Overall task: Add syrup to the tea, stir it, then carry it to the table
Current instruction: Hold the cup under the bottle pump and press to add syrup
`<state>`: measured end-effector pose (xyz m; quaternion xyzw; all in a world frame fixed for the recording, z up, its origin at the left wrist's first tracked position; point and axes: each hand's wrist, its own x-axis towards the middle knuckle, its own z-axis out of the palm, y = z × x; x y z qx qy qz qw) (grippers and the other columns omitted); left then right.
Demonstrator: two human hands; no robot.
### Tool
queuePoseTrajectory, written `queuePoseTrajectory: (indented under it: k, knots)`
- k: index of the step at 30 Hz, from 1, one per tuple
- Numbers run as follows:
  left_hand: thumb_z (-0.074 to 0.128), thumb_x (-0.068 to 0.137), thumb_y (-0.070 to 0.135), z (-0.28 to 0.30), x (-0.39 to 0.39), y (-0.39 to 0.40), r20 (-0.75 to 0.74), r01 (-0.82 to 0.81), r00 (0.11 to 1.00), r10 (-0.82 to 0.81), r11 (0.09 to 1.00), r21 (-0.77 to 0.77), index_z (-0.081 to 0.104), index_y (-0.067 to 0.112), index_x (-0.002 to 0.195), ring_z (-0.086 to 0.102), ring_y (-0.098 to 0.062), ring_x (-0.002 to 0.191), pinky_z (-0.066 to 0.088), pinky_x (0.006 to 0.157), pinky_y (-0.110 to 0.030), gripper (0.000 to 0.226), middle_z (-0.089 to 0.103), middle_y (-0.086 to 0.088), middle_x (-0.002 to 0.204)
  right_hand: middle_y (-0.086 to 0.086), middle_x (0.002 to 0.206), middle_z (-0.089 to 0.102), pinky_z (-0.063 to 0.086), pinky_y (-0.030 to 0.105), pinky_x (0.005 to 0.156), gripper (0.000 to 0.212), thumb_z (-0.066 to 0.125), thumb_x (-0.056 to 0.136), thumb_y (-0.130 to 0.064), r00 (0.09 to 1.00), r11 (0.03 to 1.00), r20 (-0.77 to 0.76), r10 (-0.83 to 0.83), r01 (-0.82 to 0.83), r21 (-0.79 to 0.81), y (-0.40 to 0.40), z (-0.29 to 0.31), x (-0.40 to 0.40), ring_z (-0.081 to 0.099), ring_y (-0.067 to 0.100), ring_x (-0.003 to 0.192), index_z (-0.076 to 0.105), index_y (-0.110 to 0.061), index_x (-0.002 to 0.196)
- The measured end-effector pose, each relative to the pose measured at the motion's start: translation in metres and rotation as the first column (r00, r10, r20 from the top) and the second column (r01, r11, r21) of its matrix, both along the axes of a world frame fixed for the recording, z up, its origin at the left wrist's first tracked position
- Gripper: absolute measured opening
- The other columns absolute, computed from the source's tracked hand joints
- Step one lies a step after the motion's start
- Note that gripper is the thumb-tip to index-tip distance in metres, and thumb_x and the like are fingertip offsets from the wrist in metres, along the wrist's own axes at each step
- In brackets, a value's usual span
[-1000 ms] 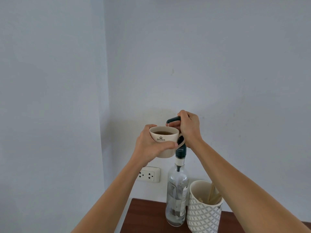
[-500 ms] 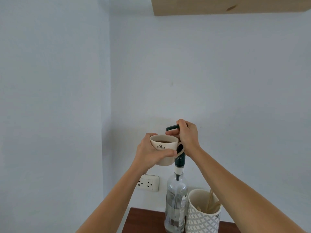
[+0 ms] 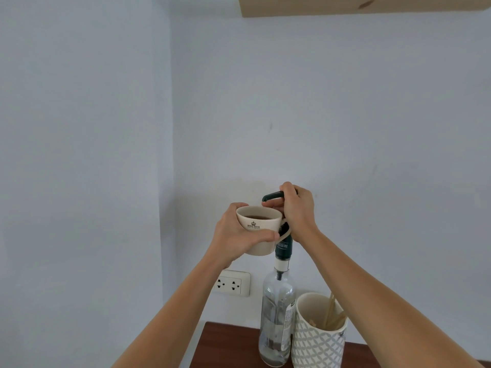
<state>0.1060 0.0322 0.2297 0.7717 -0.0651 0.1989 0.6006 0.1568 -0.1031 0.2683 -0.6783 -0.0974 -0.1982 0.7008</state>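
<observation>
My left hand [image 3: 235,235] grips a cream mug of tea [image 3: 259,221] and holds it up in the air, its rim just under the dark green pump spout [image 3: 271,195]. My right hand [image 3: 297,208] is closed over the top of that pump, which sits on a tall clear glass syrup bottle [image 3: 277,314]. The bottle stands on a dark wooden counter [image 3: 228,343] and shows only a little liquid at its bottom. The mug's handle points right, toward the pump neck.
A white patterned ceramic holder [image 3: 317,338] with wooden sticks [image 3: 330,309] stands right of the bottle. A white wall socket [image 3: 232,282] is behind my left forearm. A light wooden shelf [image 3: 358,6] hangs overhead. White walls meet in a corner on the left.
The view has tilted upward, so the wooden shelf has come into sight. Both hands keep their hold on the mug and the pump, with the pump head a little higher over the mug.
</observation>
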Motion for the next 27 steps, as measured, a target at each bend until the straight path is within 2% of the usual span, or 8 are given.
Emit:
queuePoseTrajectory:
  k: [8, 27]
  knots:
    - [0.088, 0.030, 0.047, -0.0020, 0.0013, -0.0006, 0.000, 0.007, 1.000, -0.007, 1.000, -0.010, 0.056, 0.034, 0.104, 0.069, -0.013, 0.097, 0.058, 0.073, -0.031, 0.081, 0.071, 0.007, 0.104, 0.014, 0.058, 0.075, 0.055, 0.043, 0.064, 0.030, 0.049, 0.080, -0.024, 1.000, 1.000, 0.011, -0.009, 0.009, 0.011, -0.0007, -0.0020, 0.0007, 0.069, 0.034, 0.059, 0.049, -0.015, 0.051]
    - [0.087, 0.031, 0.048, -0.0034, 0.0015, -0.0011, -0.014, 0.006, 1.000, -0.007, 1.000, -0.013, 0.056, 0.030, 0.111, 0.069, -0.010, 0.094, 0.054, 0.068, -0.026, 0.088, 0.070, 0.008, 0.105, 0.014, 0.058, 0.075, 0.056, 0.043, 0.065, 0.028, 0.048, 0.081, -0.022, 1.000, 1.000, 0.009, -0.027, 0.027, 0.004, 0.0007, -0.0036, 0.0000, 0.068, 0.033, 0.057, 0.049, -0.013, 0.054]
